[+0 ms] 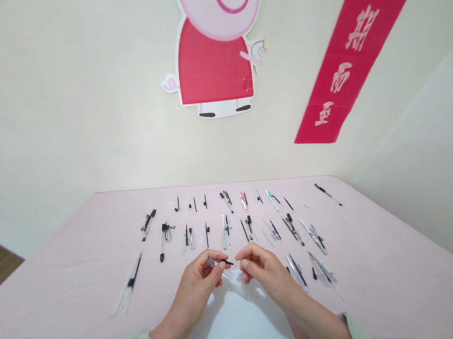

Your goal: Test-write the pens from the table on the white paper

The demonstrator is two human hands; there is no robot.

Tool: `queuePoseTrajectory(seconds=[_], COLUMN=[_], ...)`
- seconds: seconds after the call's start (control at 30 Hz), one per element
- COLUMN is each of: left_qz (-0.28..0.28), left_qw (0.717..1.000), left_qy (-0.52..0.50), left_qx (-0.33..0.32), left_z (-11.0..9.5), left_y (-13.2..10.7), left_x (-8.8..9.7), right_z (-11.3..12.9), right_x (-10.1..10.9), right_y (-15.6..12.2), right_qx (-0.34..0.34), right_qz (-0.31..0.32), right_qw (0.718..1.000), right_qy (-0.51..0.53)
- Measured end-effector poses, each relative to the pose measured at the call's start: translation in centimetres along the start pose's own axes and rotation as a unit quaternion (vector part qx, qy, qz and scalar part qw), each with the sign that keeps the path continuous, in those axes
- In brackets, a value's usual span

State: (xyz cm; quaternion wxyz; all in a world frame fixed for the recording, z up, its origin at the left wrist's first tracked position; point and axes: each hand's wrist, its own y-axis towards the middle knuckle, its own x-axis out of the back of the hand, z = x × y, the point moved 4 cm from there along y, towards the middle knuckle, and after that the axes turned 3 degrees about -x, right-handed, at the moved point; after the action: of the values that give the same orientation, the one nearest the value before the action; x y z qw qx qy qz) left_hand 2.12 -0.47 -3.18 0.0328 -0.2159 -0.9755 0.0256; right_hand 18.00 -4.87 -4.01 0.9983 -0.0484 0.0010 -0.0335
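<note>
My left hand [204,276] is pinched on a small clear pen part with a black tip [219,262], held just above the pink table [61,300]. My right hand [259,267] is close beside it, fingers curled together, fingertips near the black tip; what it holds is too small to name. Both hands hover over the table's near middle. Several pens and pen parts [227,227] lie in rows beyond the hands.
A whole pen with clear barrel [128,289] lies at the left, more pens [319,271] at the right, one black pen [327,194] far right. A cartoon pig cutout [216,55] and a red banner [354,49] hang on the wall behind the table.
</note>
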Motion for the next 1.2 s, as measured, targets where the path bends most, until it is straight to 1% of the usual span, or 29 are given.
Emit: queuePoseTrajectory(seconds=[0.07,0.13,0.23,0.47,0.7,0.87,0.93,1.07,1.2], left_qz=[0.002,0.003,-0.003,-0.007,-0.003,-0.006,-0.01,-0.009,-0.008], left_qw=[1.0,1.0,1.0,1.0,0.999,0.999,0.999,1.0,1.0], left_qy=[0.007,0.012,0.017,0.012,0.021,0.028,0.032,0.026,0.021], left_qx=[-0.006,-0.012,-0.014,-0.019,-0.023,-0.021,-0.02,-0.011,-0.007], left_z=[-0.1,-0.1,0.0,0.1,0.3,0.2,0.3,0.7,1.1], left_y=[0.0,0.0,-0.1,-0.3,-0.5,-0.5,-0.5,-0.5,-0.4], left_x=[0.0,-0.1,-0.1,-0.3,-0.6,-0.5,-0.5,-0.5,-0.5], right_z=[0.3,0.5,0.4,0.1,-0.1,0.1,0.0,-0.3,-0.7], right_x=[-0.2,-0.3,-0.6,-0.9,-0.8,-1.0,-1.1,-1.1,-1.2], right_y=[-0.2,-0.3,-0.6,-0.7,-0.6,-0.7,-0.7,-0.7,-0.7], right_qx=[0.019,0.025,0.017,0.008,0.018,0.036,0.029,0.014,0.002], right_qz=[0.006,0.007,0.003,-0.004,-0.015,0.007,0.011,-0.008,-0.009], right_qw=[0.999,0.999,1.0,1.0,1.0,0.999,1.0,0.999,0.998], right_qy=[-0.028,-0.023,0.001,0.011,-0.007,-0.017,-0.005,0.044,0.058])
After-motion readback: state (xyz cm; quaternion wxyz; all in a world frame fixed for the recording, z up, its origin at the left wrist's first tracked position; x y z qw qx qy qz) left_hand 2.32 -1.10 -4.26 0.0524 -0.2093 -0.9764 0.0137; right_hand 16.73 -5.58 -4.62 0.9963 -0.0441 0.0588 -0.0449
